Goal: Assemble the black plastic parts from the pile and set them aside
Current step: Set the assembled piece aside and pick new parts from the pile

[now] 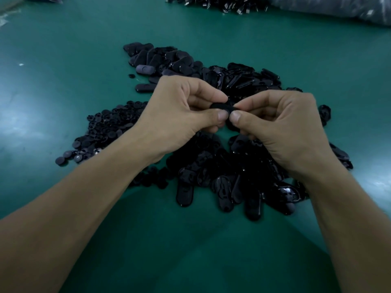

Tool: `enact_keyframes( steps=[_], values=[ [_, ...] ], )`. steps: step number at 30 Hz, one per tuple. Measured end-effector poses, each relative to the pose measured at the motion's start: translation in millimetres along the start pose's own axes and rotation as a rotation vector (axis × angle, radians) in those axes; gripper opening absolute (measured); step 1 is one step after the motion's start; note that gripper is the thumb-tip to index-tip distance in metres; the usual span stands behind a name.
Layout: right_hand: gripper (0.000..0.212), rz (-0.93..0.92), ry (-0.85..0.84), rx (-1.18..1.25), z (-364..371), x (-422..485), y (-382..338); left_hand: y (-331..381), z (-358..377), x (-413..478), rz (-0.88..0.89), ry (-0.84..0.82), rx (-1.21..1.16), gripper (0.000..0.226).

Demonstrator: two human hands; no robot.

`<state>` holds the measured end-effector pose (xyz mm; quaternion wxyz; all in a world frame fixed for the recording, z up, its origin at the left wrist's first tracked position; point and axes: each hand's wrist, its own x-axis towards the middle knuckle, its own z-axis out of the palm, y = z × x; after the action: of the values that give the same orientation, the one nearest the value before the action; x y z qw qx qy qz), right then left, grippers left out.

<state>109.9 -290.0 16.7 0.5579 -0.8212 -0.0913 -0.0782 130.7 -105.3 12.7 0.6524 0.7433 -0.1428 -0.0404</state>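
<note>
Two bare hands, both over the main pile of black oblong shells on the green table. Left hand pinches one small black part between thumb and forefinger. Right hand pinches the same part's other end, thumb tips nearly touching. One piece or two mated pieces: cannot tell, too dark. Held part sits above the pile's middle, off the table. Left of the main pile: one heap of small round black pieces, too many to count. At the pile's far-left end: one cluster of closed oblong parts, matte, touching the pile's edge. Just right of the pile: one stray shell. Well beyond the pile, at the table's far edge: one more black heap and one grey plastic bag just right of it.
</note>
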Motion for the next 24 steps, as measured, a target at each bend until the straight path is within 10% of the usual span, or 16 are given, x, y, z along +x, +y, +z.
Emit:
enact_keyframes(
  steps=[24],
  values=[
    [0.016, -0.032, 0.055, -0.021, 4.8, -1.3, -1.7, -3.9, -2.6, 5.8, 0.074, 0.033, 0.224, 0.010]
  ],
)
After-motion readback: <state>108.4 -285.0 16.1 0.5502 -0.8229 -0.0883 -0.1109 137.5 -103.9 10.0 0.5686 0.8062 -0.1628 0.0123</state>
